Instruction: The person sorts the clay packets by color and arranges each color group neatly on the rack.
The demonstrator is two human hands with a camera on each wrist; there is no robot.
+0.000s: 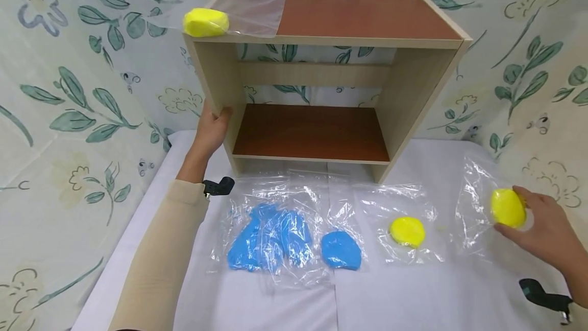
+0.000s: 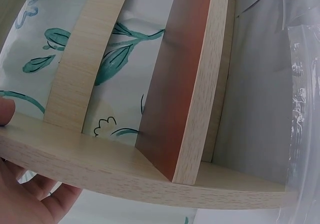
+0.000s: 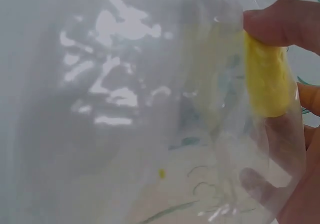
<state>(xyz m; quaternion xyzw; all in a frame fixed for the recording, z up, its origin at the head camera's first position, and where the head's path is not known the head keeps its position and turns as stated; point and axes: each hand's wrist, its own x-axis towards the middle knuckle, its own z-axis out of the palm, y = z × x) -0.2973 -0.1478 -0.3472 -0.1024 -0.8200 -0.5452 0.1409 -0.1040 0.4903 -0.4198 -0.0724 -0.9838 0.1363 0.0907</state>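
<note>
A small wooden shelf [image 1: 312, 134] with pale edges and red-brown boards stands at the back of the table. My left hand [image 1: 212, 129] grips its left side panel [image 2: 125, 166], thumb on the inner face and fingers behind. Out to the right, my right hand [image 1: 546, 223] pinches a yellow clay-like lump [image 1: 507, 208] in a clear plastic bag [image 1: 473, 201]. The right wrist view shows this yellow lump [image 3: 267, 78] through the plastic, between thumb and fingers. Another yellow lump [image 1: 205, 22], with clear plastic beside it, sits on the shelf's top left corner.
In front of the shelf lie bagged blue lumps [image 1: 271, 239], a single blue lump [image 1: 341, 250] and a bagged yellow lump [image 1: 407, 232]. White cloth [image 1: 376, 300] covers the table. Floral fabric [image 1: 92, 183] hangs behind and at the sides.
</note>
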